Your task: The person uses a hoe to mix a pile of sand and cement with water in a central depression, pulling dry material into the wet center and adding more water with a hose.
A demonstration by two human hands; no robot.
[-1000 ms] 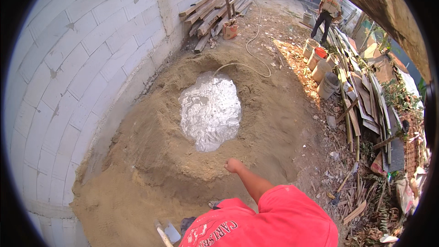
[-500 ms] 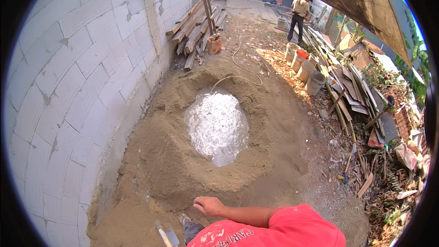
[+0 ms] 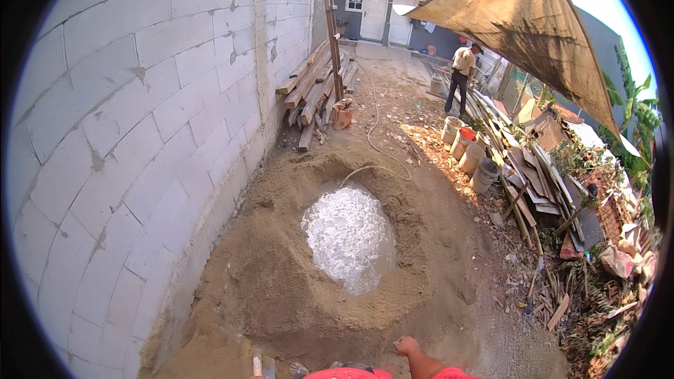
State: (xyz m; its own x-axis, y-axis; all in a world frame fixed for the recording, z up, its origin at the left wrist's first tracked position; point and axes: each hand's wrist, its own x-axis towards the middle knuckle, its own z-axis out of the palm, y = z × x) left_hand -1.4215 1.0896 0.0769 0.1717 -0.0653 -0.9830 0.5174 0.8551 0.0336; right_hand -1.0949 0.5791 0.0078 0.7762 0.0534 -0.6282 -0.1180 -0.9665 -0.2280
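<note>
My right hand (image 3: 406, 345) is low in the view, held out over the near edge of the sand, its fingers curled with nothing visible in them. In front of me a ring of damp sand (image 3: 274, 288) surrounds a pool of pale, watery grey mix (image 3: 351, 238). A thin hose (image 3: 382, 170) runs over the far rim into the pool. By the lower edge, left of my foot (image 3: 298, 369), stands a tool with a wooden handle (image 3: 258, 365) and a flat grey metal blade; most of it is cut off. My left hand is out of view.
A pale block wall (image 3: 140, 147) closes off the left side, with stacked timber (image 3: 316, 88) against it. Several buckets (image 3: 484, 175) and long boards (image 3: 544, 168) line the right. Farther back a person (image 3: 461, 77) stands beneath a brown tarp (image 3: 519, 14).
The view has tilted up, so the pool sits lower and more of the house shows. My right hand has moved to the right and nearer the lower edge.
</note>
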